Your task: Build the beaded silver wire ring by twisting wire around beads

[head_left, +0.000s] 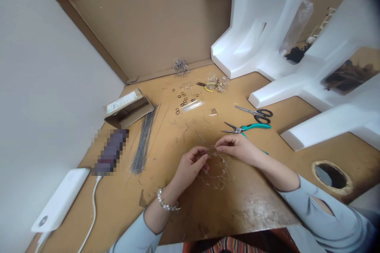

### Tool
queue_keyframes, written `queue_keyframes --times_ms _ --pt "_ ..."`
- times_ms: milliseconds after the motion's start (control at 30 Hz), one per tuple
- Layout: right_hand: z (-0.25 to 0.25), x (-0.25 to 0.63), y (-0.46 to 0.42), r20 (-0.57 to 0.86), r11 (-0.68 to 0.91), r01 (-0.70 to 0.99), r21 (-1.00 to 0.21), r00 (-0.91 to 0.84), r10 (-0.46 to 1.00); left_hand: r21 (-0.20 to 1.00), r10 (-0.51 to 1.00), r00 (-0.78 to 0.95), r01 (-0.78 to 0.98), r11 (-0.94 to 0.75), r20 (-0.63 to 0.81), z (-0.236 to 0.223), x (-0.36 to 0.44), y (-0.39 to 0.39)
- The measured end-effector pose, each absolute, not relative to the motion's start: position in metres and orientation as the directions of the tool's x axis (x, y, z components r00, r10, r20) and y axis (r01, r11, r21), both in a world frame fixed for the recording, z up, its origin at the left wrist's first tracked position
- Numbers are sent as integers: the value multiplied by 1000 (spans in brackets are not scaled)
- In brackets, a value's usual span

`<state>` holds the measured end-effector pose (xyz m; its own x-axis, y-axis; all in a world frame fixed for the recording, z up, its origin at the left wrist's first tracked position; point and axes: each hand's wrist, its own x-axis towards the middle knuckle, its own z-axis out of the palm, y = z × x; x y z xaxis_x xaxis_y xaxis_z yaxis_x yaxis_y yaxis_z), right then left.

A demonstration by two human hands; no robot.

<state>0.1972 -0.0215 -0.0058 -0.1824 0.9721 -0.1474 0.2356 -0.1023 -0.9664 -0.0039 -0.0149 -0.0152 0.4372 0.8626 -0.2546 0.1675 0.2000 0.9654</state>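
Note:
Between my hands, low over the table, is a round wreath of thin silvery wire with looped edges and small clear bits along it. My left hand pinches its left side between thumb and fingers. At the top of the ring, my right hand has thumb and forefinger pressed together on what looks like a fine wire end, too small to make out surely. Green-handled pliers lie just beyond my right hand, jaws pointing left. Behind them rest black-handled scissors.
A bundle of grey wires lies left, beside an open cardboard box. Further back are small dark rings, yellow-handled cutters and a wire tangle. A power bank sits left; white moulded panels border the right, near a table hole.

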Motion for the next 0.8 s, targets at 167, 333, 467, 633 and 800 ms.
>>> queue_keyframes --times_ms 167,333,467,633,800 --pt "-7 197 -22 -147 -96 250 -963 -195 970 957 862 431 221 187 -268 -12 -3 -15" --pt "-8 198 -22 -144 -89 261 -961 -198 970 956 846 447 169 238 -290 -10 -4 -16" --pt "-9 199 -22 -130 -71 270 -960 -204 970 951 832 461 127 281 -307 -11 -5 -16" --pt "-12 198 -22 -115 -60 257 -965 -204 972 954 837 458 141 265 -300 -13 -5 -16" --pt "-13 198 -21 -115 -64 239 -969 -209 971 961 841 465 151 231 -275 -13 -5 -15"
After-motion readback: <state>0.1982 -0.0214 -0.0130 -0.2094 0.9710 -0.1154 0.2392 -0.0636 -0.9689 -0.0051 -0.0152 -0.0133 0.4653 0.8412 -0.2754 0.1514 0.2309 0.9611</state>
